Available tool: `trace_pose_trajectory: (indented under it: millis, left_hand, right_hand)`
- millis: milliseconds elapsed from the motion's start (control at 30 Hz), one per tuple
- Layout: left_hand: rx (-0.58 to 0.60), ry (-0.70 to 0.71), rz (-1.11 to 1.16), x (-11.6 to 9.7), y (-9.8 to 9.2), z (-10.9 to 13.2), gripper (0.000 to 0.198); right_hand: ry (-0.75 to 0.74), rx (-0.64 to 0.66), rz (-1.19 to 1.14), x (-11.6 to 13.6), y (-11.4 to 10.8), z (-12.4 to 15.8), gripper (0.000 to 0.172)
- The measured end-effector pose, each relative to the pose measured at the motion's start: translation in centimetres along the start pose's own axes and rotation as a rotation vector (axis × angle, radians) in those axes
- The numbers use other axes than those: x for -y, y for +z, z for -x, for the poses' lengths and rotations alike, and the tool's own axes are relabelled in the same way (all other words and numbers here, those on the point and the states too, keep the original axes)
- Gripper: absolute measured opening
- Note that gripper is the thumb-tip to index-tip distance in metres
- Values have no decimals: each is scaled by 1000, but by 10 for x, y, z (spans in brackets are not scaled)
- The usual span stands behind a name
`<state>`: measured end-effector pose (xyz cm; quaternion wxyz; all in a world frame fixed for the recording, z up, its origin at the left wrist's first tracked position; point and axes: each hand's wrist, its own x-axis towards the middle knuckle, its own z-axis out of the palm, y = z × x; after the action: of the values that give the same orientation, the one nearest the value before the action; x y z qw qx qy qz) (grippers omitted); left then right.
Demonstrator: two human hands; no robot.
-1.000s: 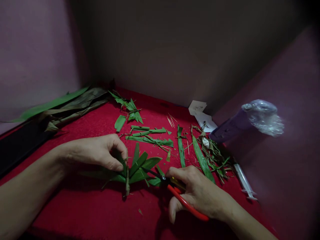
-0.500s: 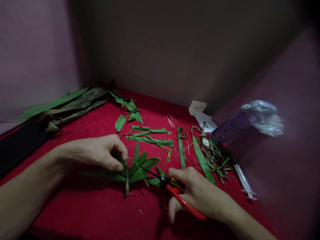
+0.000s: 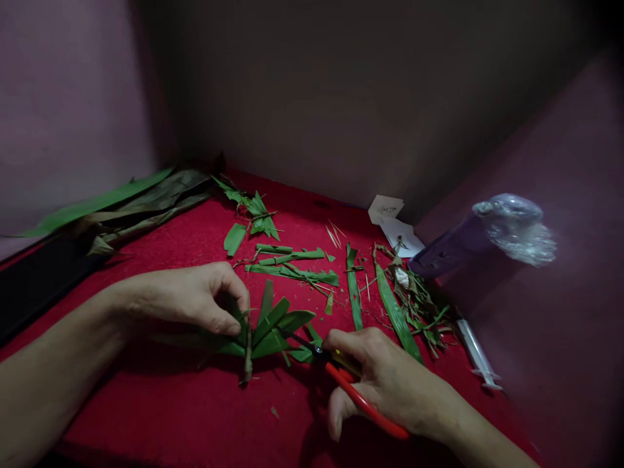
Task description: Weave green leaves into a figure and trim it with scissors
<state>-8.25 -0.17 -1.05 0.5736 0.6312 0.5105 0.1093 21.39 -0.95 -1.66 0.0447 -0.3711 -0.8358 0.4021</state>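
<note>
In the head view, at seven o'clock, my left hand (image 3: 214, 302) pinches with thumb and finger the green leaf fan (image 3: 272, 322), close by its brown stem (image 3: 248, 361), above the red cloth (image 3: 195, 416). At five o'clock, my right hand (image 3: 377, 374) is wrapped around the red-handled cutters (image 3: 368, 406), their dark tip reaching the leaves, though I cannot tell if it touches.

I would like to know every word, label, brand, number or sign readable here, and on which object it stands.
No text can be read with certainty.
White card: short row of dark marks, too small to read.
Purple container: dark marks, too blurred to read.
Syringe: no readable numbers.
Scissors: no readable brand.
</note>
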Motion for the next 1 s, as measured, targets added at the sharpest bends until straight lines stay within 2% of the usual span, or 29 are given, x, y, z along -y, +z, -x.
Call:
trace_pose_trajectory:
  millis: [133, 300, 367, 500, 567, 867, 1000]
  left_hand:
    - [38, 2, 46, 1, 1, 0, 15]
    - [11, -12, 38, 3, 0, 0, 15]
    - [22, -11, 38, 4, 0, 0, 15]
    - [37, 2, 46, 5, -1, -1, 15]
    - [39, 5, 52, 5, 0, -1, 15]
    - [51, 14, 46, 4, 0, 0, 13]
    - [70, 14, 67, 3, 0, -1, 13]
  right_hand:
    - [4, 17, -77, 3, 0, 0, 43]
    - [42, 101, -209, 8, 0, 0, 21]
    - [42, 81, -180, 8, 0, 1, 25]
    - [2, -15, -43, 5, 1, 1, 48]
    - [-4, -29, -9, 4, 2, 1, 51]
    - [31, -14, -7, 4, 3, 2, 55]
    - [27, -14, -53, 5, 4, 0, 48]
